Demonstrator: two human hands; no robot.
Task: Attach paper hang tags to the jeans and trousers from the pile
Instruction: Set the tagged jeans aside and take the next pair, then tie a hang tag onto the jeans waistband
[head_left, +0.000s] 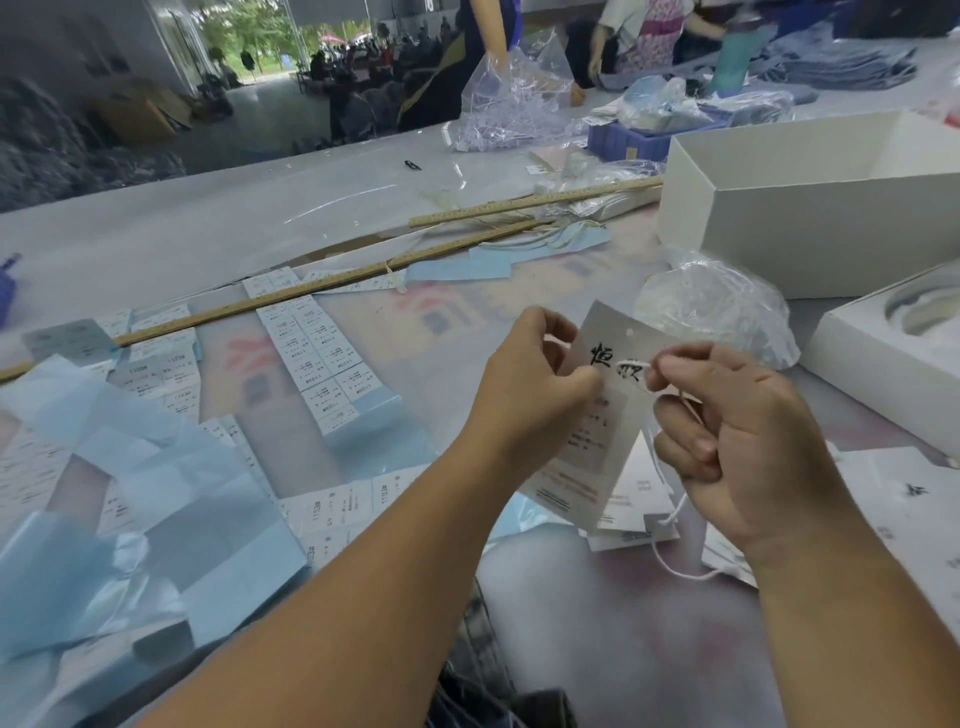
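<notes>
two hands: left hand pinches one hang tag, right hand pinches one white string.

A pale glossy surface carries sheets of printed labels with light blue backing paper at the left, crossed by two long wooden rulers. At the right lie an open white box, a crumpled clear plastic bag and loose paper tags. A blue tray and folded denim sit at the far side.
</notes>
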